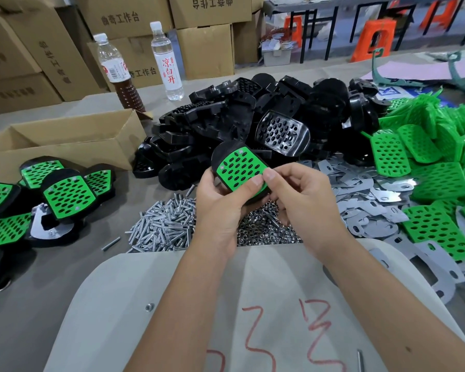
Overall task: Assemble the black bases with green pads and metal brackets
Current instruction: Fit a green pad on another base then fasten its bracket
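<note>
The left hand (220,200) holds the black base (227,154) from below. The right hand (298,191) fingers (269,175) pinch the green pad (240,170) corner. Press the pad flat, holes lined up.

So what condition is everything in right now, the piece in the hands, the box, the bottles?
Black base with green perforated pad: held up, pad fitted on top.
Left hand: grips the base from below.
Right hand: thumb pinches the pad's edge.
Brown cardboard box: open.
Clear water bottle: capped, upright, nearly full.
Brown-liquid bottle: capped, upright, partly full.
Green-padded black bases at left: assembled, lying loose.
</note>
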{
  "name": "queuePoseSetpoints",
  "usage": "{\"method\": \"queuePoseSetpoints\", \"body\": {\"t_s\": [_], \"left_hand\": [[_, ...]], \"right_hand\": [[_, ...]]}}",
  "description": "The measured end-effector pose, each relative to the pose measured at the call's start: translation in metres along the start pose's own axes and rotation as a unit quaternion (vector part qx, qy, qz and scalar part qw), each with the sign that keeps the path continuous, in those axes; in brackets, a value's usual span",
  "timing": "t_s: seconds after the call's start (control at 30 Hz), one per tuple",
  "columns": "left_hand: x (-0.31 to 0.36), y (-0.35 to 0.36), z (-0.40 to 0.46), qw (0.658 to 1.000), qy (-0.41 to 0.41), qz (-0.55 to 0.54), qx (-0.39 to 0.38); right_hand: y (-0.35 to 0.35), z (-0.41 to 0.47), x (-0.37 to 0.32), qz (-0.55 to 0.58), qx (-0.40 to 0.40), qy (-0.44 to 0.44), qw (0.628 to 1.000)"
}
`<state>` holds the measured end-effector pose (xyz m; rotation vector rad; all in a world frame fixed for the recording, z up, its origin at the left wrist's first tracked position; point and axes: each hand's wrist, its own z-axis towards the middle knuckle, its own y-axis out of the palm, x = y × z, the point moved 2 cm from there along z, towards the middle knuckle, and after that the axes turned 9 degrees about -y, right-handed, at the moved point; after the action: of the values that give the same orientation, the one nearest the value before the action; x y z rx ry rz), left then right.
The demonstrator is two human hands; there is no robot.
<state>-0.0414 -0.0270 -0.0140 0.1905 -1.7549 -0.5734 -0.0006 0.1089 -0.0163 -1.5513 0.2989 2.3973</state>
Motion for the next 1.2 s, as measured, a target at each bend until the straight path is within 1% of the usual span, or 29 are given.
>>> {"method": "queuePoseSetpoints", "body": {"t_s": [0.07,0.13,0.27,0.4,0.5,0.57,0.63,0.67,0.7,0.77,0.8,0.87,0.93,1.0,1.07,1.1,1.2], "left_hand": [[0.000,-0.001,0.001,1.000,-0.010,-0.001,-0.023],[-0.001,-0.002,0.001,0.999,-0.018,0.008,-0.030],[-0.001,-0.002,0.001,0.999,-0.013,0.032,-0.011],[-0.001,-0.002,0.002,0.999,-0.010,0.045,0.025],[-0.003,0.001,0.002,0.997,0.008,0.056,0.050],[-0.005,0.002,0.003,0.993,0.030,0.084,0.078],[-0.004,0.002,0.003,0.990,0.033,0.104,0.092],[-0.003,0.001,0.004,0.994,0.013,0.085,0.072],[-0.002,0.002,0.004,0.998,-0.017,0.049,0.043],[0.003,0.002,0.002,0.996,-0.074,-0.038,0.008],[0.004,0.001,0.002,0.995,-0.086,-0.060,0.008],[0.005,-0.002,0.002,0.995,-0.081,-0.059,0.022],[0.005,-0.005,0.003,0.995,-0.068,-0.056,0.038],[0.005,-0.009,0.004,0.994,-0.075,-0.065,0.053],[0.005,-0.010,0.005,0.992,-0.082,-0.077,0.062],[0.005,-0.009,0.005,0.992,-0.081,-0.076,0.059],[0.003,-0.004,0.002,0.995,-0.066,-0.055,0.048]], "right_hand": [[-0.002,0.000,0.002,0.019,0.011,0.018,1.000],[-0.003,0.000,0.004,0.023,0.010,0.028,0.999],[-0.004,0.000,0.006,0.017,0.007,0.031,0.999],[-0.003,0.000,0.006,0.015,-0.009,0.032,0.999],[-0.001,-0.001,0.002,-0.008,0.005,0.022,1.000],[0.000,-0.002,-0.002,-0.038,0.032,-0.010,0.999],[0.000,-0.003,-0.008,-0.141,0.042,-0.093,0.985],[0.001,-0.004,-0.012,-0.206,0.035,-0.144,0.967],[0.002,-0.006,-0.014,-0.254,0.022,-0.186,0.949],[0.006,-0.009,-0.015,-0.299,-0.026,-0.214,0.930],[0.008,-0.009,-0.015,-0.314,-0.055,-0.224,0.921],[0.010,-0.010,-0.014,-0.339,-0.089,-0.250,0.902],[0.010,-0.009,-0.015,-0.318,-0.094,-0.262,0.906],[0.010,-0.009,-0.015,-0.260,-0.084,-0.258,0.927],[0.010,-0.009,-0.015,-0.200,-0.058,-0.238,0.949],[0.010,-0.009,-0.015,-0.188,-0.043,-0.231,0.954],[0.005,-0.008,-0.016,-0.230,-0.008,-0.242,0.943]]}}
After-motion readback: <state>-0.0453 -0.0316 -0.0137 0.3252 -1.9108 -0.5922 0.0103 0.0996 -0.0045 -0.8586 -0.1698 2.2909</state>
